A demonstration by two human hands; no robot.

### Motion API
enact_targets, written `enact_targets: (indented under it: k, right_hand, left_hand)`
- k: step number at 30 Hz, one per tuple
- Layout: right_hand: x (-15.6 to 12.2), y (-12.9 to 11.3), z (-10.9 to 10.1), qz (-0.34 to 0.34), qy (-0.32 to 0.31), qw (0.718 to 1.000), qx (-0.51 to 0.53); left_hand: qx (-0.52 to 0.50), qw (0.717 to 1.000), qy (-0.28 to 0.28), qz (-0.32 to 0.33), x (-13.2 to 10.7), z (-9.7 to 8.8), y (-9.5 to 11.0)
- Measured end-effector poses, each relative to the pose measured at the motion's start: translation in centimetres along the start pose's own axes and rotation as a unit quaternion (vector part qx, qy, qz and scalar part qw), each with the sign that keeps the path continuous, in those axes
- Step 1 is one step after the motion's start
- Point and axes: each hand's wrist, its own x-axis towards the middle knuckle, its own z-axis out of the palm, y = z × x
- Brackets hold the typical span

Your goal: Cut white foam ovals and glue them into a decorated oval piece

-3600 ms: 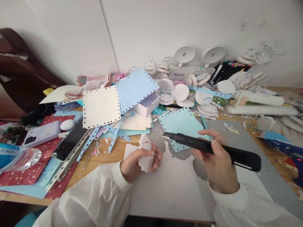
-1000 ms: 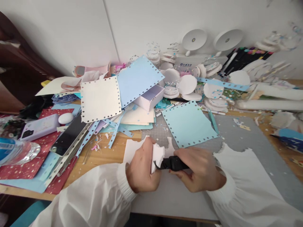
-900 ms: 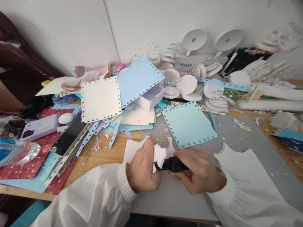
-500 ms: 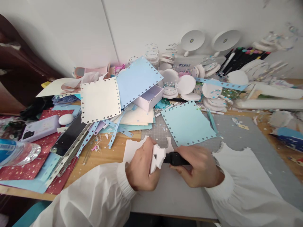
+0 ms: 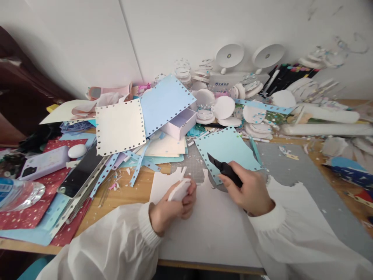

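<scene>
My left hand (image 5: pixel 171 208) is closed around a small white foam disc (image 5: pixel 179 190), whose flat face shows between thumb and fingers. In my right hand (image 5: pixel 249 188) is a black utility knife (image 5: pixel 230 175), gripped by its handle with the dark blade pointing up and to the left. The blade stands apart from the disc, in front of the mint-green paper sheet (image 5: pixel 227 149). Below both hands lies a white foam board (image 5: pixel 212 229) with curved cut-outs along its far edge.
A grey cutting mat (image 5: pixel 287 167) lies under the board. Stacked white foam rounds (image 5: pixel 224 107) crowd the back. Star-punched cream (image 5: pixel 120 128) and blue (image 5: pixel 167 105) sheets lean against a lilac box (image 5: pixel 182 123). At left are a phone (image 5: pixel 78 175) and a plastic bottle (image 5: pixel 23 194).
The knife has come away from the white foam piece, and my right hand has lifted it up and right. My left hand has turned the piece, showing its flat face. The view has shifted slightly.
</scene>
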Motion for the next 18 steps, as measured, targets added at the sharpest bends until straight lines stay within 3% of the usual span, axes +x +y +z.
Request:
enact_targets:
  k: [3,7,9,13,15,18]
  right_hand:
    - [0.0,-0.5,-0.3,0.019,-0.01,0.998,0.05]
    - [0.1,-1.1,-0.8,0.058,-0.057,0.986,0.148]
    - [0.1,-1.4,-1.0,0.053,-0.111,0.976,0.178]
    - [0.1,-2.0,-0.9,-0.021,-0.21,0.957,0.2]
    - [0.0,-2.0,-0.8,-0.044,-0.219,0.952,0.207]
    - [-0.1,-1.5,-0.5,0.0,-0.186,0.966,0.182]
  left_hand:
    - [-0.106,0.989,-0.083,-0.067,0.1,-0.2,0.9]
    - [-0.307,0.915,-0.176,-0.194,-0.3,0.2,1.7]
    - [-0.326,0.894,-0.2,-0.232,-0.3,0.3,1.7]
    - [-0.313,0.881,-0.224,-0.275,0.0,0.2,1.5]
    - [-0.308,0.878,-0.234,-0.283,0.0,0.1,1.4]
    - [-0.309,0.88,-0.24,-0.268,0.1,-0.1,1.2]
